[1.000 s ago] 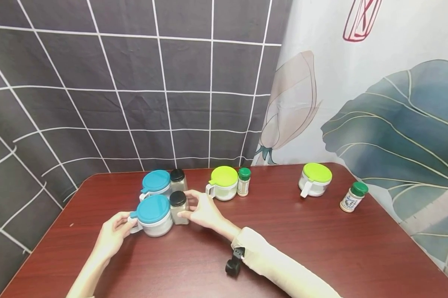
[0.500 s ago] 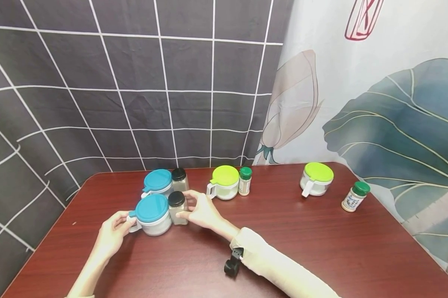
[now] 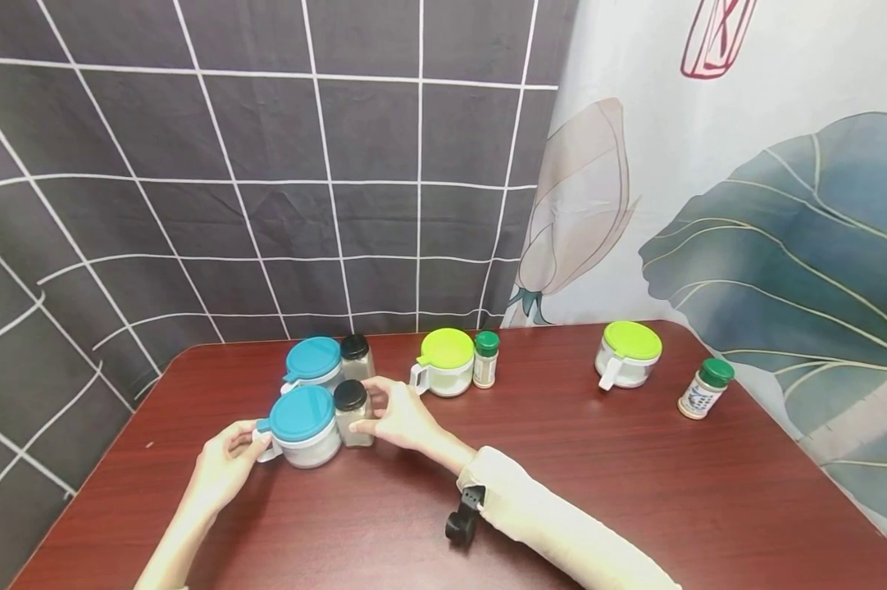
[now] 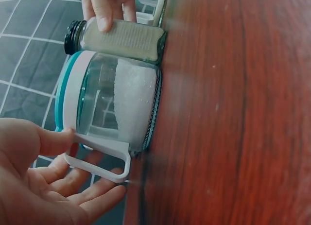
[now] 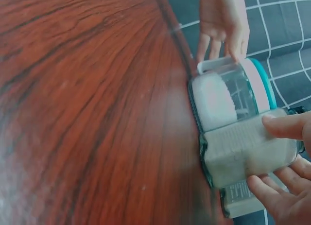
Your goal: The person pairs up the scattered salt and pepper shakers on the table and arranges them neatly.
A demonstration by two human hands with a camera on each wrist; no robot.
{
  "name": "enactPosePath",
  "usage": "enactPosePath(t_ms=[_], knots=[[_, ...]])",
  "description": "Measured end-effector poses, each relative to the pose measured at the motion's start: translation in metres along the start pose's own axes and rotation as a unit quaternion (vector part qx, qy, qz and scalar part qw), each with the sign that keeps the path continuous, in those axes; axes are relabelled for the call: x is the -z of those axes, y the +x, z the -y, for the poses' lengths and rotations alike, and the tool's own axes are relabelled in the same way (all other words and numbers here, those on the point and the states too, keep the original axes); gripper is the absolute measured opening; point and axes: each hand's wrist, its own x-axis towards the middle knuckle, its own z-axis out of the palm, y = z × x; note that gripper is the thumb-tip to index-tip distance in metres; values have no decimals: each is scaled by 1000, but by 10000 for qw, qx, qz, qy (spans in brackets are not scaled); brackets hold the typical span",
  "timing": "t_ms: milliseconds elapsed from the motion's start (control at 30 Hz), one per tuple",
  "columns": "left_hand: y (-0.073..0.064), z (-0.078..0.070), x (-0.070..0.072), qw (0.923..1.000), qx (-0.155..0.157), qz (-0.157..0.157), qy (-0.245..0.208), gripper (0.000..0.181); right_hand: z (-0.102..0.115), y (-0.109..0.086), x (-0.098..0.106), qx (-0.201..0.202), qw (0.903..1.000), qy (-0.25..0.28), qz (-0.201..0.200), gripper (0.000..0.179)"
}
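Note:
At the table's left side my left hand (image 3: pixel 220 465) pinches the white handle (image 4: pixel 104 157) of a glass seasoning jar (image 3: pixel 307 442) with a blue lid. White granules partly fill that jar, as the left wrist view shows. My right hand (image 3: pixel 408 418) holds a glass shaker bottle (image 5: pixel 243 149) with a black cap and pale powder inside, thumb on one side and fingers on the other. Bottle and jar stand upright side by side, touching. Just behind them are a second blue-lidded jar (image 3: pixel 314 360) and a second black-capped bottle (image 3: pixel 357 354), both partly covered.
A green-lidded jar (image 3: pixel 446 365) and a green-capped shaker (image 3: pixel 485 360) stand together at the back middle. Farther right are another green-lidded jar (image 3: pixel 626 356) and a green-capped shaker (image 3: pixel 703 389), set apart. A dark grid-patterned cloth (image 3: pixel 370 213) hangs behind the table (image 3: pixel 547 483).
Both hands keep their hold on the jar handle and the bottle, which have not visibly moved on the table. The head view shifts only slightly.

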Motion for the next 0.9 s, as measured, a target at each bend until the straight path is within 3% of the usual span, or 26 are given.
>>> enactPosePath(t_ms=[133, 267, 500, 700, 900], knots=[[-2, -3, -1, 9990, -104, -150, 405, 38, 0, 0, -2, -83, 9999, 122, 5, 54], [-7, -6, 0, 9974, -344, -454, 432, 37, 1, 0, -3, -161, 9992, 359, 52, 54], [-14, -10, 1, 9900, -900, -1020, -365, 40, 10, -2, 3, 33, 9997, 250, -37, 60], [-19, -18, 2, 9834, -1022, -1401, -535, 36, 17, -6, 8, 307, 9992, 198, -143, 59], [-24, -33, 2, 9802, -1206, -1417, -683, 34, 19, -10, 11, 503, 9980, 333, -168, 57]])
